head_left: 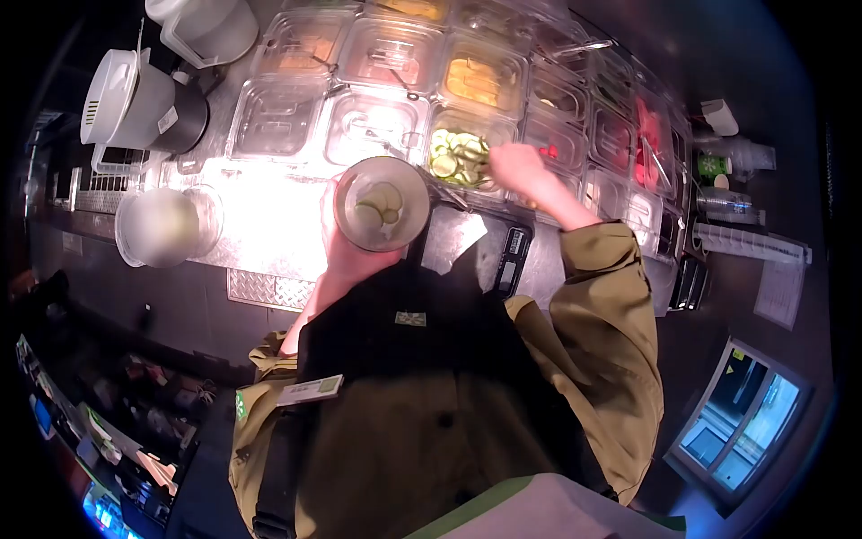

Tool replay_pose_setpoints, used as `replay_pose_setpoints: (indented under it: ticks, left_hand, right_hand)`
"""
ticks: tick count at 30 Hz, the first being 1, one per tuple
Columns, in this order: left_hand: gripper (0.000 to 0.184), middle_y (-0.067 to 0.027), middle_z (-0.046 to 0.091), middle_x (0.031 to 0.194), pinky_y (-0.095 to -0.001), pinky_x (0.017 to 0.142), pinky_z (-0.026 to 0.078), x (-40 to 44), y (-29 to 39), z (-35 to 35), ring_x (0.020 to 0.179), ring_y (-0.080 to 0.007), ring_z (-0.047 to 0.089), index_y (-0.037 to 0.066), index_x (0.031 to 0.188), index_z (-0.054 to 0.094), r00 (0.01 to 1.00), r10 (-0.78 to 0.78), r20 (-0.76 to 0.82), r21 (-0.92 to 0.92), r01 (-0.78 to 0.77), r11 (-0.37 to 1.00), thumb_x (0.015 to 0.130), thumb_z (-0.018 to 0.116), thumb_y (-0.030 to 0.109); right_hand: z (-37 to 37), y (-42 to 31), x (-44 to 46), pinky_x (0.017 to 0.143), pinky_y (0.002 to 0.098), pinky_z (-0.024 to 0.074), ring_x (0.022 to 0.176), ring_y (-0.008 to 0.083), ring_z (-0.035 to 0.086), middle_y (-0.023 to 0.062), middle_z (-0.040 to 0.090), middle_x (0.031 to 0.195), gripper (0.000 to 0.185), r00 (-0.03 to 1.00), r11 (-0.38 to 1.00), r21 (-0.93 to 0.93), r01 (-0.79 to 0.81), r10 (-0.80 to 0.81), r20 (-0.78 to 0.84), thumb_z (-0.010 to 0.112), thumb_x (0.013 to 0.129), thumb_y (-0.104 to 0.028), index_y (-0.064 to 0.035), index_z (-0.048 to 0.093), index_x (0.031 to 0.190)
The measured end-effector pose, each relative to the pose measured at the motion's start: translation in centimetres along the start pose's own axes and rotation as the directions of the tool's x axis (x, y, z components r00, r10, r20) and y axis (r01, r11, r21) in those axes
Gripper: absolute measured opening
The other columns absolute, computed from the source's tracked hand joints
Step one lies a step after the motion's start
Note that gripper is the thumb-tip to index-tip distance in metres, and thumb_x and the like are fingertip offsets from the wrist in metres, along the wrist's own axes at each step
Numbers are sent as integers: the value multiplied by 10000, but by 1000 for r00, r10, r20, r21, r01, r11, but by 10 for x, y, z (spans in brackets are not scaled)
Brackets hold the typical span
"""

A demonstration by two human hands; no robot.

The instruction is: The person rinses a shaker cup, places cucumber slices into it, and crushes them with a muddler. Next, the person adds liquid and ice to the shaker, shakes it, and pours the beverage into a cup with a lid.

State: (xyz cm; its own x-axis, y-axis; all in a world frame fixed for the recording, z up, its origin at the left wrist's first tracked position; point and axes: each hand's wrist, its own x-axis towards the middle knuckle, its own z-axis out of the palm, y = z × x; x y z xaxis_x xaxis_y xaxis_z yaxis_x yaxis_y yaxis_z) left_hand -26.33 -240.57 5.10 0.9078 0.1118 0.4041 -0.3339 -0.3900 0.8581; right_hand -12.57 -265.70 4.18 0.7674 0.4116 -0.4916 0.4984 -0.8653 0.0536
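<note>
My left hand (345, 250) is wrapped around a clear cup (351, 225), seen from above. Inside the cup lie a few pale, green-rimmed slices (384, 199), lime or cucumber. Over the right edge of an uncovered clear tub (480, 190) is my right hand (519, 169), its fingers curled together. More of the same green-rimmed slices (456, 157) fill that tub. Whatever my right fingertips pinch, if anything, is too small or blurred to make out.
Rows of lidded clear tubs (287, 117) surround the slices, one holding orange pieces (476, 81). A black scale (514, 260) sits in front of me. White pitchers (115, 99) and a round clear container (154, 229) stand left. Cups (750, 154) lie at right.
</note>
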Motion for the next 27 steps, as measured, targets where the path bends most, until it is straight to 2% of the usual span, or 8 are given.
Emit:
replay_pose_setpoints:
  ticks: [1,4,9,13,17,18,21,27]
  left_hand:
    - [869,-131,468,1046,-384,814,391,0,0,0,937,-282,489,17,1167,413,1000,-10,-1,-30,10,999,409,801,190]
    - [822,-117,480,1014,-387,811,386,1,2,4,928,-277,492,34,1147,437,998,-11,-55,28,12,1000,423,795,184]
    - [820,-112,490,1034,-378,825,395,7,8,5,940,-267,502,41,1139,448,997,-76,-18,-14,75,997,412,802,178]
    - [921,-139,465,1119,-354,882,391,2,2,-2,1036,-233,473,-18,1211,378,990,-142,17,-102,143,985,416,793,193]
    - [840,-113,493,1047,-346,852,391,-1,2,-3,979,-239,499,15,1160,411,991,-135,8,-260,132,956,423,797,132]
    - [852,-113,493,1050,-344,854,390,-1,0,-3,979,-237,498,12,1167,400,993,-119,15,-258,119,959,422,797,128]
    - [870,-115,492,1059,-341,859,386,-6,-3,3,986,-236,494,12,1179,378,992,-126,-11,-273,118,955,423,796,116]
    - [856,-104,506,1045,-333,838,405,-4,-2,-1,974,-224,507,17,1175,378,983,-180,47,-275,186,943,431,792,104]
  right_hand:
    - [-5,9,2,648,400,505,760,304,632,170,638,786,261,1000,999,-43,-23,23,-1,577,774,-263,-11,649,768]
    - [-6,27,8,639,356,463,749,246,631,103,642,757,166,991,931,-346,117,-131,-19,574,751,-224,-85,665,746]
    - [3,5,21,663,318,380,754,175,593,18,611,741,128,927,586,-749,311,-360,103,548,746,-182,-145,671,742]
    - [11,9,43,668,319,380,786,171,566,13,604,769,135,866,479,-754,450,-439,238,543,739,-189,-147,671,750]
    - [4,36,46,656,291,383,778,175,544,29,563,756,141,810,365,-818,444,-553,193,546,710,-191,-95,649,720]
    - [-2,42,42,653,286,386,775,173,537,37,544,769,138,785,440,-787,432,-614,88,554,691,-183,-72,635,704]
    - [1,49,43,649,283,386,788,173,536,42,548,790,124,804,540,-747,388,-594,-12,560,681,-170,-73,634,701]
    - [1,35,35,653,307,386,753,175,547,45,552,782,136,845,500,-751,431,-516,142,547,698,-170,-77,645,710]
